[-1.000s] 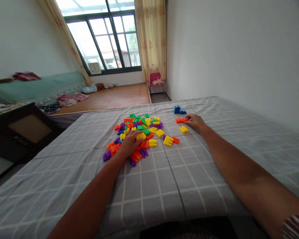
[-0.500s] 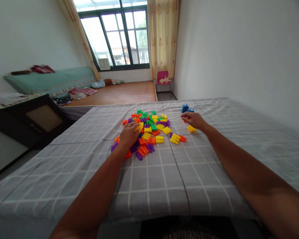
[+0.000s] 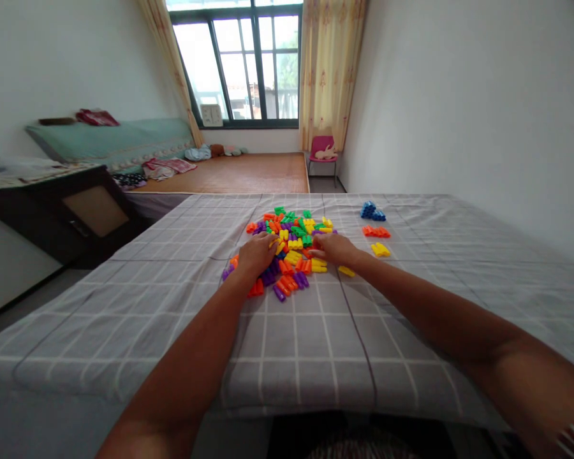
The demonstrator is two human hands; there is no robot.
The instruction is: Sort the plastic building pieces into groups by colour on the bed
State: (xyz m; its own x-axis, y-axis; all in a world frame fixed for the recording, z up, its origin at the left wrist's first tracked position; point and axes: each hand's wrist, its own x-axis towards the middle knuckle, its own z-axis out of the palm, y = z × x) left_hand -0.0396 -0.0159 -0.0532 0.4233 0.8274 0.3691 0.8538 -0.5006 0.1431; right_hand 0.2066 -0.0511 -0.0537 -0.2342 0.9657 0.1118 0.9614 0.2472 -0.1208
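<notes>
A loose pile of plastic toy blocks (image 3: 295, 244), shaped like short joined tubes in green, purple, orange and yellow, lies on a grey checked cloth. My left hand (image 3: 256, 258) rests at the pile's left side, its fingers closed round a yellow block (image 3: 278, 247). Over the right edge of the pile is my right hand (image 3: 335, 248), fingers bent down and pinched among the pieces; what they grip is hidden. Apart on the right stand blue blocks (image 3: 369, 210), a row of orange blocks (image 3: 376, 232) and yellow blocks (image 3: 381, 250).
The checked cloth (image 3: 310, 350) covers the table. A single yellow block (image 3: 347, 271) lies under my right wrist. Beyond are a low bed (image 3: 263, 172), a pink chair (image 3: 322, 145) with a soft toy, and a dark cabinet (image 3: 90, 210) at the left.
My right hand has moved left from the orange row to the main pile, leaving the orange blocks in view. My left hand stays at the pile. The view has shifted slightly.
</notes>
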